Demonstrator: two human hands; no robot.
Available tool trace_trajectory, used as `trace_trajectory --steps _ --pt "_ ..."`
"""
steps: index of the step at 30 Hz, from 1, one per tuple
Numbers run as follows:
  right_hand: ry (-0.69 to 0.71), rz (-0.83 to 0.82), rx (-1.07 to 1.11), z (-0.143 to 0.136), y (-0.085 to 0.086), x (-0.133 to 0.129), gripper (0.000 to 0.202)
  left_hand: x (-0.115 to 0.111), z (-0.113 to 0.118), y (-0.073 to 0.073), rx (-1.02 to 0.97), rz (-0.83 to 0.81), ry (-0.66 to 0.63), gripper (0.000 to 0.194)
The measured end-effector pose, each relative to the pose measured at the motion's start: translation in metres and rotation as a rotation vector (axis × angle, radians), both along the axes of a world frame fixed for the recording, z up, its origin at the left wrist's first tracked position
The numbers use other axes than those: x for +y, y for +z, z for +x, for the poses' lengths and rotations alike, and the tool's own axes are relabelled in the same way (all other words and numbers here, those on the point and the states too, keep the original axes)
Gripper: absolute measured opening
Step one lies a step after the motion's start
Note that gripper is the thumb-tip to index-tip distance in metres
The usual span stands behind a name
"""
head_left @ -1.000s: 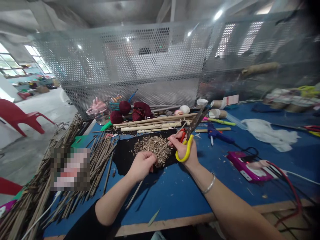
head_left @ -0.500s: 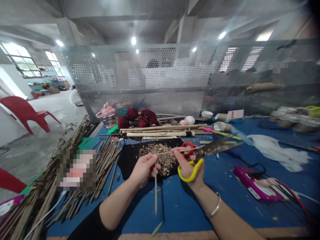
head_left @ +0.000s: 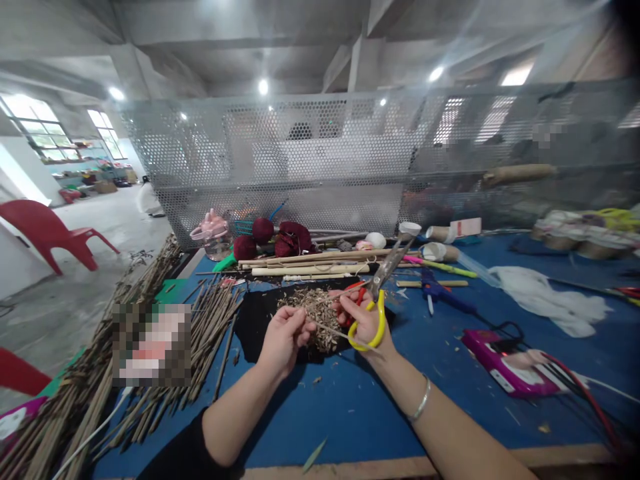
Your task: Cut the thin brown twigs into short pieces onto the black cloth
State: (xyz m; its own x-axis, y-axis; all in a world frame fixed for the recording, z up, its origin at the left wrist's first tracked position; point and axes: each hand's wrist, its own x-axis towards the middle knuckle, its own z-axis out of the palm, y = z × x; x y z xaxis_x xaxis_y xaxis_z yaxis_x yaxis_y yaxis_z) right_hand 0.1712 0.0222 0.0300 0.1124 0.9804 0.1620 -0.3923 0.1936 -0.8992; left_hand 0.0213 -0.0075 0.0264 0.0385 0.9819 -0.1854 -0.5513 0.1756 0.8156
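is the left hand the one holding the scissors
No, the scissors are in the right hand, while the left hand pinches a thin stem.

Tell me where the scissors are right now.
In the head view, the scissors are right of centre, held in the right hand, just right of the heap of brown bits.

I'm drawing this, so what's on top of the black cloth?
A heap of small brownish bits lies on the black cloth. The left hand and right hand block part of the view, and whatever is beneath the heap is hidden.
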Motion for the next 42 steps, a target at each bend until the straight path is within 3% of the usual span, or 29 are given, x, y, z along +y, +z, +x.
trace_trajectory --steps 4,8,12,20,25,28,34,37,39,42 --pt "-0.114 -0.010 0.041 0.008 0.001 0.007 0.027 0.010 -0.012 0.003 -0.046 0.008 0.134 0.025" --pt "0.017 -0.080 0.038 0.009 -0.004 0.011 0.033 0.014 -0.015 0.001 -0.064 0.007 0.193 0.019" --pt "0.242 -0.081 -0.036 0.000 -0.011 0.007 0.029 0.009 -0.009 -0.007 0.072 0.030 0.024 0.024" --pt "0.352 -0.062 -0.055 0.001 -0.007 0.002 0.037 0.000 -0.003 -0.006 0.437 0.053 -0.245 0.030" --pt "0.431 -0.083 -0.080 0.000 -0.013 0.000 0.036 -0.007 0.001 -0.010 0.752 0.306 -0.323 0.023" --pt "0.466 -0.061 -0.115 -0.002 -0.018 0.000 0.034 -0.013 0.002 -0.013 1.018 0.465 -0.370 0.032" --pt "0.425 -0.019 -0.100 0.003 -0.011 0.000 0.032 -0.012 -0.012 0.001 1.222 0.590 -0.409 0.025" --pt "0.328 -0.028 -0.021 0.014 -0.002 0.003 0.035 -0.009 -0.022 0.008 1.265 0.572 -0.559 0.028" --pt "0.263 -0.055 0.053 0.022 0.002 0.008 0.037 -0.009 -0.024 0.008 1.303 0.561 -0.658 0.025" --pt "0.217 -0.094 0.148 0.030 0.004 0.014 0.037 -0.013 -0.020 0.003 1.381 0.567 -0.683 0.014"
